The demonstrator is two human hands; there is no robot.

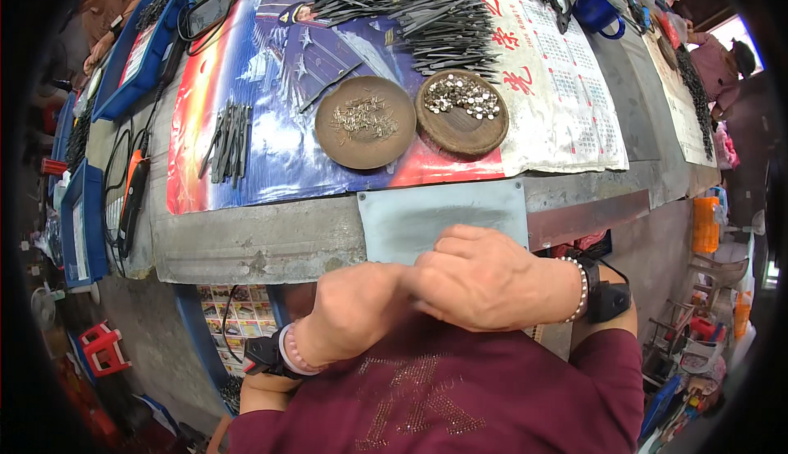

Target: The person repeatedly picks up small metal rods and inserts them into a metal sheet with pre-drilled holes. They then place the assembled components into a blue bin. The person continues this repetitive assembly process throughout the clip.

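Close in front of my chest, my left hand (pixel 355 310) and my right hand (pixel 484 280) meet with their fingers curled closed. Whatever they hold is hidden behind the knuckles. Just beyond them a pale grey sheet (pixel 443 208) with a dark smudge hangs over the table's near edge. On the table, a shallow brown dish (pixel 345 152) carries many thin metal pins (pixel 364 117). Beside it on the right, a round wooden dish (pixel 464 136) holds small shiny round metal pieces (pixel 462 96). Long black strips (pixel 443 19) are heaped behind the dishes.
A smaller group of black strips (pixel 228 142) lies at left on the printed poster (pixel 271 179). Blue trays (pixel 82 224) and an orange-black corded tool (pixel 133 191) stand farther left. A blue mug (pixel 599 9) is at back right. Other people sit at both far sides.
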